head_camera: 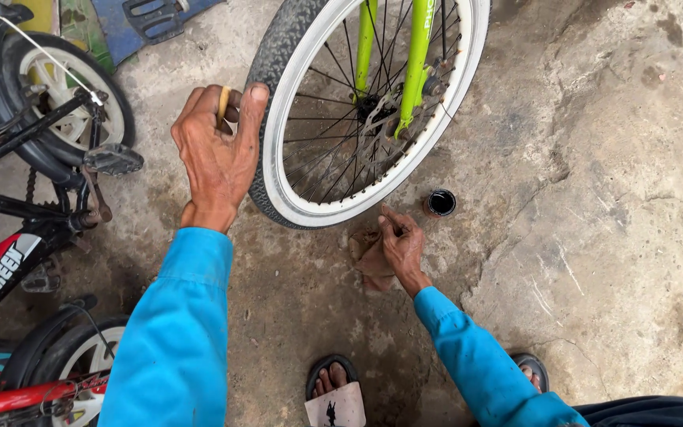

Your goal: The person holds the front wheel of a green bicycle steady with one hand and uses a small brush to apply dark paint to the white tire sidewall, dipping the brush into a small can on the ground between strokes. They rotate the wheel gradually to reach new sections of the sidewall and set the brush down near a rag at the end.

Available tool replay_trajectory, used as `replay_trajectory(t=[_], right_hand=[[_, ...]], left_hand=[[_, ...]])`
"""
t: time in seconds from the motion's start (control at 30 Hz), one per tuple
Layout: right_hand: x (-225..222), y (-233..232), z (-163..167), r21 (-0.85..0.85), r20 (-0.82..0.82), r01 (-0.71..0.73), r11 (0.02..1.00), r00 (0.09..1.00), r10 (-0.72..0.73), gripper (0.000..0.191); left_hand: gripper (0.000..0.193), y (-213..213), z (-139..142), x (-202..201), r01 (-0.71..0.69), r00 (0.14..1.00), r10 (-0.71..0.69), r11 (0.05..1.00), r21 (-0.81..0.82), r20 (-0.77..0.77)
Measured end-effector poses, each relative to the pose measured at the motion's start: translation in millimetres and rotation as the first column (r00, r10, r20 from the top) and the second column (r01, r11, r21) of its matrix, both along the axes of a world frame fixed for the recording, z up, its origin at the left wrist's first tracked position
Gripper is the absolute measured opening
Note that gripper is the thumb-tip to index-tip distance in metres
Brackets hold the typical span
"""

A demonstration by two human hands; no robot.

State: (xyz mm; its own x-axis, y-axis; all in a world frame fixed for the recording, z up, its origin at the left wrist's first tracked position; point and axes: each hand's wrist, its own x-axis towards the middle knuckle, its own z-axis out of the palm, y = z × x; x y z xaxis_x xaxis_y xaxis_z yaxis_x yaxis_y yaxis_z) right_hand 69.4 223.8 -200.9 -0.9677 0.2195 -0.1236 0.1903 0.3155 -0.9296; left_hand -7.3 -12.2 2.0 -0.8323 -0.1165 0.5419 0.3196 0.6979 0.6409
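Rubber black tyre on the white-rimmed spoked bicycle wheel [278, 47] stands upright, directly right of the left hand [215, 154]; left grip clenched on a small tan piece, thumb on tread; right hand [401, 247] lower, below the rim, pinching a brown rag [367, 257] on the concrete floor [594, 198].

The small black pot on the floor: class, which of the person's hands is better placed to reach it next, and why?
Probably the right hand: it rests on a brown rag beside the black pot, while the left hand grips the tyre.
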Motion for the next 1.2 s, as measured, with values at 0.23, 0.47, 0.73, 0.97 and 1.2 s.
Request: replay_trajectory(t=[0.23, 0.47, 0.73, 0.97, 1.2], right_hand=[[-34.1, -2.8, 0.4, -0.021, -0.065, -0.054, 0.998, 0.997, 0.052, 0.028], [-51.9, -9.1, -8.7, -0.281, -0.137, -0.172, 0.944, 0.981, 0.138, 0.025], [-66.0, -13.6, 0.3, -0.018, 0.004, -0.171, 0.985, 0.985, 0.171, 0.023], [-61.8, -16.1, 7.5, 0.056, -0.01, -0.202, 0.978, 0.979, 0.203, 0.029], [-55.6, -20.5, 5.3, -0.085, -0.05, -0.127, 0.988, 0.991, 0.123, 0.02]], left_hand=[[0.051, 6.5, -15.1, -9.3, -0.033, 0.998, 0.034, 0.999, -0.016, 0.05], [0.051, 4.1, -22.9, -12.4, -0.045, 0.997, 0.046, 0.999, -0.017, 0.062], [0.049, 4.9, -24.4, -11.3, -0.048, 0.998, 0.049, 0.999, -0.011, 0.042], [0.051, 5.5, -28.1, -14.0, -0.037, 0.999, 0.037, 0.999, 0.022, 0.009], [0.051, 3.6, -33.7, -16.8, -0.034, 0.999, 0.034, 0.999, 0.02, 0.007]])
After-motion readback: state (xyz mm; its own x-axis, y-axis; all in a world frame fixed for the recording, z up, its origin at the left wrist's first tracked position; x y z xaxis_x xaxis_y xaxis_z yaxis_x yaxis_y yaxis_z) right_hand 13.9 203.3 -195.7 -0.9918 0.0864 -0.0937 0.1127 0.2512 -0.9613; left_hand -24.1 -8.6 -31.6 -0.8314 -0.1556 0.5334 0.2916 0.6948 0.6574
